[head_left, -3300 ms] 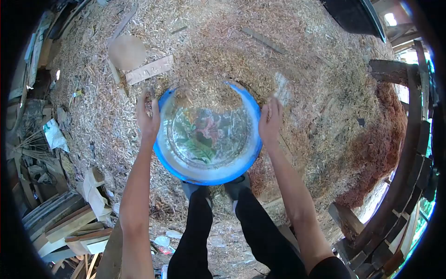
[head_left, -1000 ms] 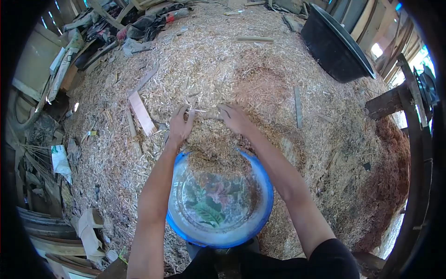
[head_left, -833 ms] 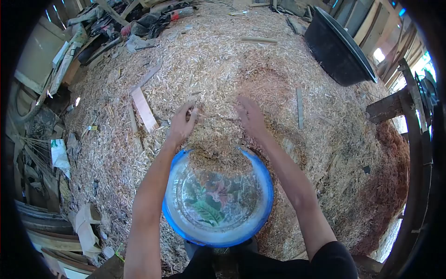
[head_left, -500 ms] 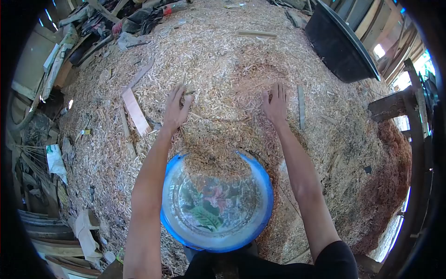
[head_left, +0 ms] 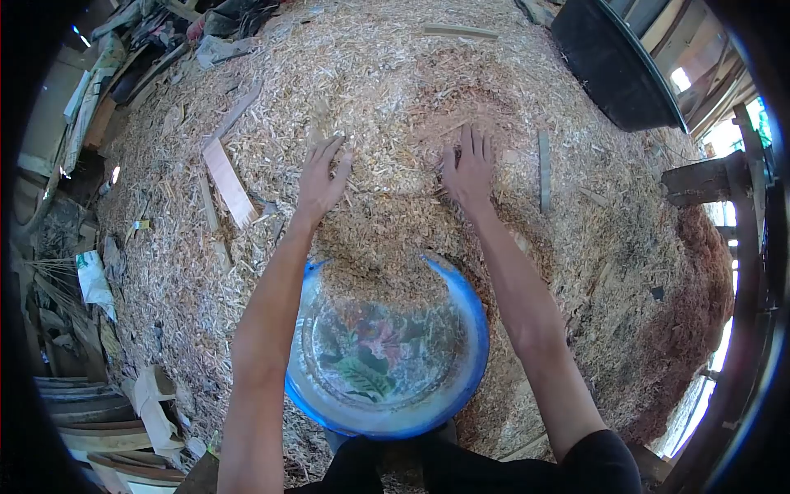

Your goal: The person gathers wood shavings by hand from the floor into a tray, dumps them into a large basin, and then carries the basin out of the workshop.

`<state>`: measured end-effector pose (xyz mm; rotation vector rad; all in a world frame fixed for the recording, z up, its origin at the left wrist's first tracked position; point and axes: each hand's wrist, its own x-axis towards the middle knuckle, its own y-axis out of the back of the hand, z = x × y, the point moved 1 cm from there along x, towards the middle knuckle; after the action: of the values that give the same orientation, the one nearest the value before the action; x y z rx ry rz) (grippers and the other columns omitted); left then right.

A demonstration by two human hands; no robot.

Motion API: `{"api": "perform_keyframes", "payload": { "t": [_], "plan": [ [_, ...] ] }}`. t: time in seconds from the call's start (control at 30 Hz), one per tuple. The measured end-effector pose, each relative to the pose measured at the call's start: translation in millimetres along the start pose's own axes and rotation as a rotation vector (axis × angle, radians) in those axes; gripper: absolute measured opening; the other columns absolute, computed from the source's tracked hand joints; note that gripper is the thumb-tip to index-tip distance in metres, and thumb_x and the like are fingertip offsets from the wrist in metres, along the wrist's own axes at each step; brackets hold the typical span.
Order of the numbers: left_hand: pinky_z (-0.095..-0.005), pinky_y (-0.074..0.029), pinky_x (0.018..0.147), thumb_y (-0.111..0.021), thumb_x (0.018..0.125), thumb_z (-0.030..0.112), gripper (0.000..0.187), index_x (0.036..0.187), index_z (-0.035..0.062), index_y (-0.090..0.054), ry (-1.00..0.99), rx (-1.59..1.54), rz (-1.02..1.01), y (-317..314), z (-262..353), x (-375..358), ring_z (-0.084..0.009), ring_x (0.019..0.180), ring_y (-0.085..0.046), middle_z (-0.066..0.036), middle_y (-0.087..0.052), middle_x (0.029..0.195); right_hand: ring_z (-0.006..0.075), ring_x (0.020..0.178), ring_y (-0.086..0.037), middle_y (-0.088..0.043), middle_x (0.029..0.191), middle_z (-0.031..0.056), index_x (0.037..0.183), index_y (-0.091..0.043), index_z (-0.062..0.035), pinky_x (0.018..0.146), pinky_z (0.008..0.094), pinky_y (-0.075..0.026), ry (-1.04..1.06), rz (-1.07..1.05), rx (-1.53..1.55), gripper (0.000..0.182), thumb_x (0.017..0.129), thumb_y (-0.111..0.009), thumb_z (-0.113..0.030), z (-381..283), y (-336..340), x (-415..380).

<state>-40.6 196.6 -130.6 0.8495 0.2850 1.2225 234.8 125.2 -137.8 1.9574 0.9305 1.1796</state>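
Note:
My left hand [head_left: 323,178] rests on the heap of wood shavings [head_left: 387,140], its fingers stretched out and the thumb apart. Across from it, my right hand [head_left: 469,174] also lies on the shavings, open and palm down, beside a reddish patch. Nearer my body sits a round basin [head_left: 472,329] with a blue rim and a flower-and-leaf picture on its bottom. Shavings spill over its far edge and hide that part of the rim. Both forearms reach past the basin's sides.
A large black tub [head_left: 617,78] leans at the upper right. Wood strips lie on the shavings, one pinkish [head_left: 230,183] at left and one grey [head_left: 544,171] at right. Planks and scraps [head_left: 99,436] line the left; a wooden post [head_left: 708,181] stands at right.
My two hands have come closer together; the right one moved left, the left one slightly right. The whole view has shifted a little. Shavings cover slightly more of the basin's far side.

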Motion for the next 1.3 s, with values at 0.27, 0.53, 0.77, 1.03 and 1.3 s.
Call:
{"api": "perform_keyframes", "payload": {
  "t": [0.27,0.53,0.77,1.03,1.3],
  "plan": [
    [-0.0386,-0.034,0.107,-0.051,0.096,0.037,0.043,0.129,0.0098,-0.058,0.064,-0.093,-0.026,3,2,-7,-0.0307,0.125,-0.047,-0.014,-0.057,0.130,0.0458,0.127,-0.039,-0.051,0.129,0.0237,0.127,-0.051,-0.0001,0.110,0.0494,-0.028,0.100,-0.188,0.262,0.046,0.091,-0.045,-0.028,-46,1,-25],
    [-0.0385,-0.035,0.106,-0.049,0.096,0.038,0.043,0.126,0.0082,-0.060,0.117,-0.204,0.002,5,-3,-16,-0.0321,0.122,-0.052,-0.016,-0.059,0.128,0.0363,0.132,-0.039,-0.046,0.140,0.0194,0.134,-0.051,-0.0062,0.111,0.0432,-0.030,-0.011,-0.430,0.476,0.046,0.095,-0.042,-0.029,-70,-8,-41],
    [-0.0364,-0.043,0.088,-0.044,0.099,0.040,0.044,0.130,0.0116,-0.057,0.309,-0.382,-0.080,6,2,-36,-0.0249,0.095,-0.058,-0.010,-0.065,0.104,0.0319,0.133,-0.042,-0.051,0.139,0.0165,0.128,-0.058,-0.0034,0.112,0.0379,-0.028,-0.246,-0.506,0.673,0.051,0.096,-0.043,-0.039,-92,11,-49],
    [-0.0341,-0.032,0.109,-0.046,0.098,0.043,0.054,0.132,0.0019,-0.053,0.434,-0.564,-0.130,-3,13,-56,-0.0286,0.130,-0.046,-0.020,-0.052,0.136,0.0319,0.131,-0.044,-0.051,0.138,0.0182,0.131,-0.055,-0.0043,0.110,0.0387,-0.030,-0.316,-0.594,0.733,0.053,0.094,-0.044,-0.040,-93,27,-55],
    [-0.0284,-0.038,0.070,-0.047,0.100,0.038,0.045,0.122,0.0013,-0.060,0.430,-0.655,-0.135,42,48,-97,-0.0129,0.076,-0.048,-0.005,-0.054,0.087,0.0277,0.122,-0.052,-0.058,0.130,0.0181,0.130,-0.056,-0.0039,0.105,0.0386,-0.037,-0.144,-0.545,0.982,0.045,0.096,-0.045,-0.031,-100,64,-89]
  ]
}}
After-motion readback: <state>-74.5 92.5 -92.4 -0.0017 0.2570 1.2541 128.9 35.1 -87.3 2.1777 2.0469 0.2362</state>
